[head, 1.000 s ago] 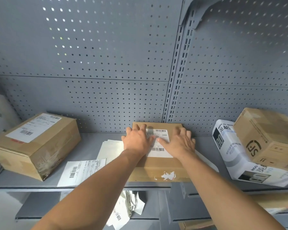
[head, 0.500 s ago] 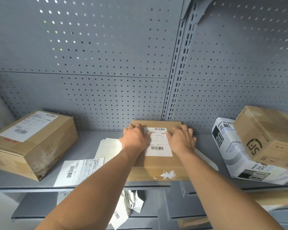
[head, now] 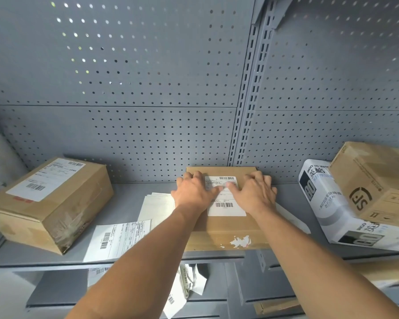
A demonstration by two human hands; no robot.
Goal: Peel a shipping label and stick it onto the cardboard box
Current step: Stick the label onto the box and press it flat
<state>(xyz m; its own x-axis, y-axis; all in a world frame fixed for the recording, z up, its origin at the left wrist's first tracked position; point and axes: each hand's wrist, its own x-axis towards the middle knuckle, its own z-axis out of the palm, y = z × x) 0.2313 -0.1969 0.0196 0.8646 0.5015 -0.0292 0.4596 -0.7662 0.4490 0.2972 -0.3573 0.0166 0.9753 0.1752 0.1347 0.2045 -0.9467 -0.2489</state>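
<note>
Both my hands flat on top of the cardboard box point(head: 226, 229), which sits mid-shelf, its far edge against the pegboard back panel point(head: 148, 139). Shipping label point(head: 226, 207) lies on the box's top face, white, barcodes visible near its far and near edges.

Left hand point(head: 195, 194): open, palm down, fingers spread, covering the label's left edge; thumb reaches onto the label. Right hand point(head: 255, 194): open, palm down, over the label's right edge; thumb pointing inward, tip close to the left thumb. Neither hand grips anything; both press flat.

Box's front face shows a torn white patch point(head: 241, 241) near the lower edge.

On the grey shelf point(head: 129, 199): a printed sheet with barcode point(head: 118, 239) lying left of the box, near the front lip; blank white sheets point(head: 157, 206) just beyond it, touching the box's left side. Larger labelled carton point(head: 48, 203) well to the left. At right, a white printed carton point(head: 336, 210) with a brown carton point(head: 376, 183) leaning on top of it.

Crumpled paper strips point(head: 184, 286) hang below the shelf front.
</note>
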